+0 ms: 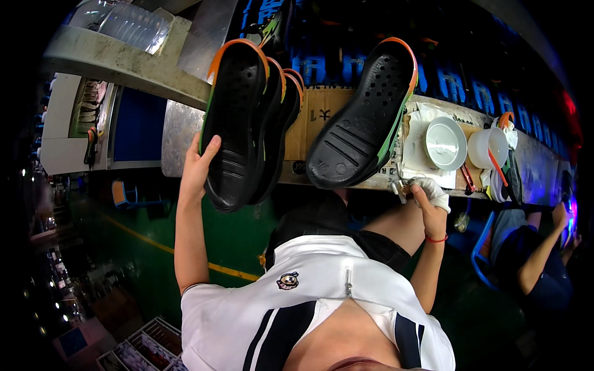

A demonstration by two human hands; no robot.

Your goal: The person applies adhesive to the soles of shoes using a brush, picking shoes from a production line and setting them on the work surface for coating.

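Note:
At the table's near edge, my left hand (201, 167) grips a black shoe sole (232, 136) with an orange and green rim, its thumb pressed on the inner face near the heel. More soles like it (291, 105) stand tight behind it. A further sole (362, 117), with holes at the toe and grooves at the heel, lies tilted on the table to the right. My right hand (433, 207) is closed around a bunched white cloth (435, 190), just off the table edge. A small shiny piece (400, 187) shows at its fingertips; its kind is unclear.
On the right of the table are a white bowl (445, 143), a translucent cup (486, 148) with a red stick, and a red-handled tool (468, 177). Cardboard (322, 102) lies between the soles. Blue racks (455, 83) line the back. A co-worker (538, 260) sits at right.

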